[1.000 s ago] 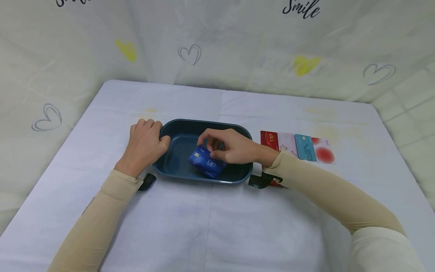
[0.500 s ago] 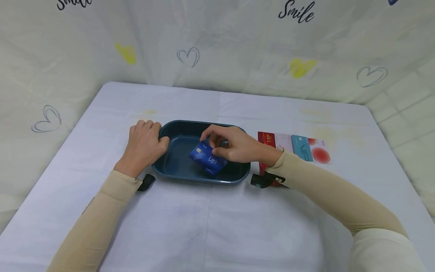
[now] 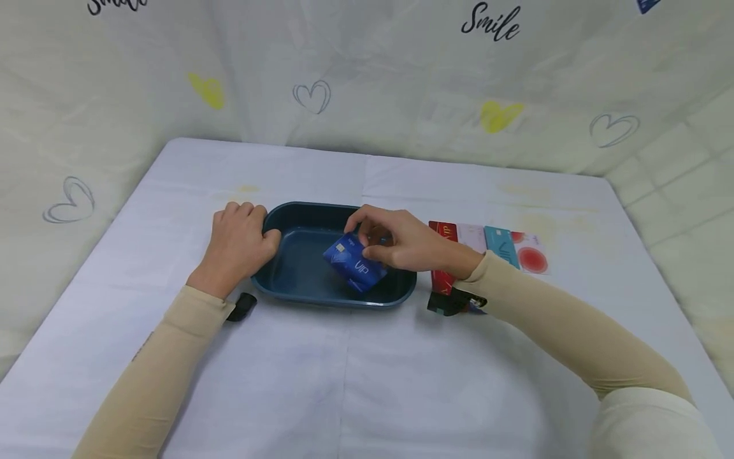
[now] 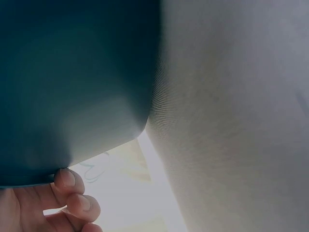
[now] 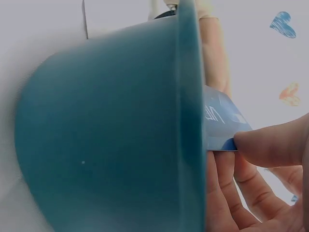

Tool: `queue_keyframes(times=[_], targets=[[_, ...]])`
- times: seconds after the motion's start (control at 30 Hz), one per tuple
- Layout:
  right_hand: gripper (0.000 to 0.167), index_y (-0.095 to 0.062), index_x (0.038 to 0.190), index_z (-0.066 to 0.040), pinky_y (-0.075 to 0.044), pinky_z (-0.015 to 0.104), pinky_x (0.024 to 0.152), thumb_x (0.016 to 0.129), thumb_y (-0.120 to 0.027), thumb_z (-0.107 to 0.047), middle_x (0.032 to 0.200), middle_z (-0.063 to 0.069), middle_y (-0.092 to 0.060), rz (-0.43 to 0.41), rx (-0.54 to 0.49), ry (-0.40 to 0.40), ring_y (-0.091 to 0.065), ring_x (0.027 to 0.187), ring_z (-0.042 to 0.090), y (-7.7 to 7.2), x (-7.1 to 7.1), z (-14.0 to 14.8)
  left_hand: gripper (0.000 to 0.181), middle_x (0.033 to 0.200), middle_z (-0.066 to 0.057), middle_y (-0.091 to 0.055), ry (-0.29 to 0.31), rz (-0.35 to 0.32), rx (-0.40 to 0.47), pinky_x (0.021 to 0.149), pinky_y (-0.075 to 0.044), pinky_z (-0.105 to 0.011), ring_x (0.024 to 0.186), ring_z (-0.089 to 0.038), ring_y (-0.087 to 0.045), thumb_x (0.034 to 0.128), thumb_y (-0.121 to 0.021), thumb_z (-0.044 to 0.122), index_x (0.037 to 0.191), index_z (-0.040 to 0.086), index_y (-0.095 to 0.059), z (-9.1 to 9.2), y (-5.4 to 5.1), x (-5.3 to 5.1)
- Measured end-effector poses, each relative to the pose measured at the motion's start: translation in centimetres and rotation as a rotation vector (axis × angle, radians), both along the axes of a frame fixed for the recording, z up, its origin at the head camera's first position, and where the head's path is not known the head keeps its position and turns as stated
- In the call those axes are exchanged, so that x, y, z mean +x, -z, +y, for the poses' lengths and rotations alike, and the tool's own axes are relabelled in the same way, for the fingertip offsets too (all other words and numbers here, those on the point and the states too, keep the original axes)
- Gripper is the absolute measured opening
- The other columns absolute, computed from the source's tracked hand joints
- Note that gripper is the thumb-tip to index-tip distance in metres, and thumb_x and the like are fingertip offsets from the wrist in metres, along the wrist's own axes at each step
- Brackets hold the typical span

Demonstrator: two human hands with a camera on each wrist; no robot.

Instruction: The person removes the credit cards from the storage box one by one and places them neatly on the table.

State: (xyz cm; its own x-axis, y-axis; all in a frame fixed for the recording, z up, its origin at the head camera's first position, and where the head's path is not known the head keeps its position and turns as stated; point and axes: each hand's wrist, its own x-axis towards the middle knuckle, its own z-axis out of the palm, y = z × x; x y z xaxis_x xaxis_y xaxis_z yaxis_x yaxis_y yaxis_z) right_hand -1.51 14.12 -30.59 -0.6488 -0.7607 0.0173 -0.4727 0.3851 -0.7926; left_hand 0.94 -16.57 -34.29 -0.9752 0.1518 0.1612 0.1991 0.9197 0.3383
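Observation:
A dark teal oblong tray [image 3: 321, 302] stands on the table in the head view. My left hand [image 3: 236, 247] grips its left end; in the left wrist view curled fingertips [image 4: 79, 205] show below the edge of the tray [image 4: 72, 96]. Over the tray's right half my right hand [image 3: 404, 242] pinches a blue VIP card [image 3: 357, 264], tilted with its chip side up. The right wrist view shows the thumb [image 5: 275, 145] on a corner of the card [image 5: 222, 121], partly hidden by the tray wall [image 5: 101, 130].
Right of the tray lie a red VIP card [image 3: 443, 231], a pale pink card [image 3: 471, 237], a teal card [image 3: 501, 245] and one with red circles [image 3: 532, 259]. Another red card [image 3: 441, 280] is partly under the right wrist. A white cloth [image 3: 275, 382] covers the table.
My right hand has risen slightly and shifted a little right relative to the tray, with the blue VIP card in its pinch. The left hand keeps its hold on the tray.

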Motion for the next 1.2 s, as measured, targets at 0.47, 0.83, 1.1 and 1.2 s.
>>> queue_keyframes(times=[0.47, 0.83, 1.1, 1.2], targets=[[0.034, -0.055, 0.127, -0.012, -0.06, 0.036, 0.064, 0.095, -0.063, -0.002, 0.098, 0.008, -0.057, -0.064, -0.032, 0.071, -0.068, 0.088, 0.025, -0.1, 0.6, 1.7, 0.021, 0.078, -0.012, -0.045, -0.006, -0.022, 0.003, 0.082, -0.03, -0.048, 0.081, -0.032, -0.037, 0.0902, -0.039, 0.018, 0.076, 0.006, -0.049, 0.0, -0.2, 0.0], [0.034, -0.054, 0.127, -0.011, -0.061, 0.04, 0.064, 0.097, -0.063, -0.002, 0.1, 0.01, -0.056, -0.096, -0.066, 0.092, -0.066, 0.077, 0.026, -0.1, 0.8, 2.7, 0.022, 0.081, -0.013, -0.048, -0.015, -0.029, 0.008, 0.085, -0.031, -0.051, 0.085, -0.034, -0.039, 0.0901, -0.04, 0.019, 0.078, 0.005, -0.051, 0.0, -0.1, 0.0], [0.034, -0.054, 0.127, -0.011, -0.06, 0.038, 0.064, 0.096, -0.065, -0.002, 0.099, 0.01, -0.057, -0.085, -0.067, 0.127, -0.067, 0.072, 0.026, -0.1, 1.1, 3.4, 0.021, 0.079, -0.013, -0.048, -0.013, -0.027, 0.017, 0.084, -0.03, -0.051, 0.084, -0.033, -0.039, 0.09, -0.041, 0.018, 0.076, 0.005, -0.051, 0.1, -0.1, 0.1], [0.035, -0.053, 0.128, -0.01, -0.061, 0.037, 0.065, 0.096, -0.065, -0.001, 0.1, 0.011, -0.057, -0.081, -0.075, 0.135, -0.068, 0.073, 0.026, -0.2, 1.2, 3.6, 0.021, 0.079, -0.013, -0.048, -0.013, -0.027, 0.015, 0.084, -0.03, -0.051, 0.084, -0.034, -0.039, 0.09, -0.041, 0.018, 0.077, 0.005, -0.051, 0.1, -0.2, 0.1]])
